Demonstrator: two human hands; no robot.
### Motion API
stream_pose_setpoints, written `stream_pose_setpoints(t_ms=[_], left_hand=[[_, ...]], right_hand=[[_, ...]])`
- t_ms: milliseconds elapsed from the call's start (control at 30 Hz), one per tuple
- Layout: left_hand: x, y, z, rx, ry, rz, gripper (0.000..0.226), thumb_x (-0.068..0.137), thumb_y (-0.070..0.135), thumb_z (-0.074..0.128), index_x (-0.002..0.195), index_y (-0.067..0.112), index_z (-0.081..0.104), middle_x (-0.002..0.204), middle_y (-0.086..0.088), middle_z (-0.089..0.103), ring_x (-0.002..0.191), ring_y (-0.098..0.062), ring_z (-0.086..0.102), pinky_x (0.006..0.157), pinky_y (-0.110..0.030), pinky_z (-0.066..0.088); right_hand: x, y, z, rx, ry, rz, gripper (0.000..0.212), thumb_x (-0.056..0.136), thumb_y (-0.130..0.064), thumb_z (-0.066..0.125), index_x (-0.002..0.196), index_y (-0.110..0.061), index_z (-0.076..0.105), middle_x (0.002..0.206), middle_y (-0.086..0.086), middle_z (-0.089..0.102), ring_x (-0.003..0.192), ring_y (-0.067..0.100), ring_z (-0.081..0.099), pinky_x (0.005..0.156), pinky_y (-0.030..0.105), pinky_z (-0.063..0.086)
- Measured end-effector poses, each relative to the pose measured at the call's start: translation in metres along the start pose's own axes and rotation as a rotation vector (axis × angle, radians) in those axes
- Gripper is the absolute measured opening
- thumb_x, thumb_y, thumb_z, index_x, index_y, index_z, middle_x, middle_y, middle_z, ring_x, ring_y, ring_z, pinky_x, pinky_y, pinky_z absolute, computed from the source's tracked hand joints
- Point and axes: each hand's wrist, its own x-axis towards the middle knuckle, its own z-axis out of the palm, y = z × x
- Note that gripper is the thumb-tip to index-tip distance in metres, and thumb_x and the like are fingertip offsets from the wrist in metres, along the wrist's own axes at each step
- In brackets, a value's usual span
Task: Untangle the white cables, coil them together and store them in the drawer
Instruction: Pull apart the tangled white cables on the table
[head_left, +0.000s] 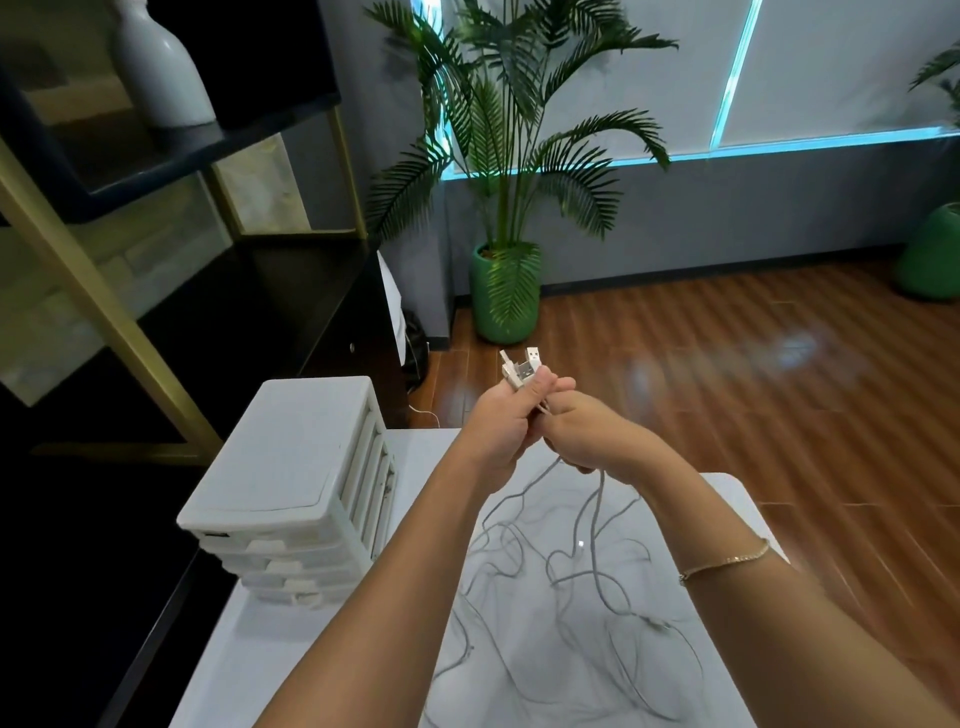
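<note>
On the white desk (332, 675), with the drawer unit (291, 493) as our landmark, we judge the task to be at an early stage. To the right of the drawer unit, most of the white cables (561, 582) lie in loose, crossing loops over the desk top, so untangling looks only partly done, and no coil has been formed. All the drawers in the unit appear closed, so storing has not begun. What we do have is the plug ends (524, 366) gathered into one bunch, held up beyond and to the right of the drawer unit, above the desk's far edge. Both our arms reach forward and meet there. Our left hand (506, 415) is clenched around the bunch just below the plugs, which stick up out of the fist. Our right hand (582, 431) is touching it on the right, fingers curled round the strands where they drop toward the desk. A thin bracelet (727, 561) sits on our right wrist.
</note>
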Motion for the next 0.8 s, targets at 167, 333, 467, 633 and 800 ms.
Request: stream_pose_setpoints(t_ms=[167, 333, 467, 633, 800], left_hand=[[0.000, -0.007, -0.009, 0.035, 0.024, 0.039, 0.032, 0.101, 0.034, 0.035, 0.087, 0.013, 0.054, 0.102, -0.005, 0.071, 0.092, -0.016, 0.065, 0.088, -0.027, 0.048], [0.000, -0.011, -0.017, 0.050, 0.096, 0.050, 0.042, 0.100, 0.041, 0.030, 0.084, 0.013, 0.057, 0.085, 0.002, 0.074, 0.073, -0.010, 0.070, 0.067, -0.021, 0.053], [0.000, -0.011, -0.018, -0.016, 0.098, 0.030, 0.043, 0.099, 0.041, 0.032, 0.098, 0.010, 0.061, 0.095, -0.003, 0.072, 0.082, -0.010, 0.070, 0.068, -0.017, 0.056], [0.009, -0.002, -0.032, -0.135, 0.210, 0.050, 0.062, 0.092, 0.023, 0.057, 0.145, 0.006, 0.028, 0.121, -0.014, 0.061, 0.082, -0.017, 0.068, 0.069, -0.029, 0.059], [0.010, -0.006, -0.039, 0.087, 0.238, 0.024, 0.021, 0.097, 0.024, 0.049, 0.099, 0.008, 0.063, 0.086, -0.007, 0.064, 0.068, -0.014, 0.066, 0.064, -0.026, 0.058]], right_hand=[[-0.001, 0.000, 0.008, 0.021, -0.029, -0.063, 0.028, 0.097, -0.016, 0.041, 0.076, -0.020, 0.058, 0.070, 0.003, 0.051, 0.060, 0.012, 0.042, 0.058, 0.024, 0.038], [-0.003, 0.005, 0.020, 0.187, -0.025, -0.078, 0.030, 0.096, -0.015, 0.044, 0.070, -0.025, 0.057, 0.058, -0.013, 0.050, 0.058, 0.008, 0.041, 0.058, 0.021, 0.035], [-0.003, 0.002, 0.027, 0.238, -0.015, -0.113, 0.024, 0.098, -0.016, 0.041, 0.078, -0.019, 0.054, 0.058, -0.005, 0.046, 0.056, 0.009, 0.042, 0.060, 0.026, 0.042], [-0.004, 0.004, 0.028, 0.247, -0.102, -0.037, 0.023, 0.100, -0.025, 0.037, 0.083, -0.020, 0.051, 0.062, 0.002, 0.038, 0.049, 0.011, 0.035, 0.045, 0.025, 0.037], [-0.002, 0.003, 0.034, 0.154, -0.167, 0.033, 0.014, 0.099, -0.025, 0.040, 0.088, -0.017, 0.045, 0.064, 0.002, 0.035, 0.049, 0.011, 0.027, 0.044, 0.023, 0.027]])
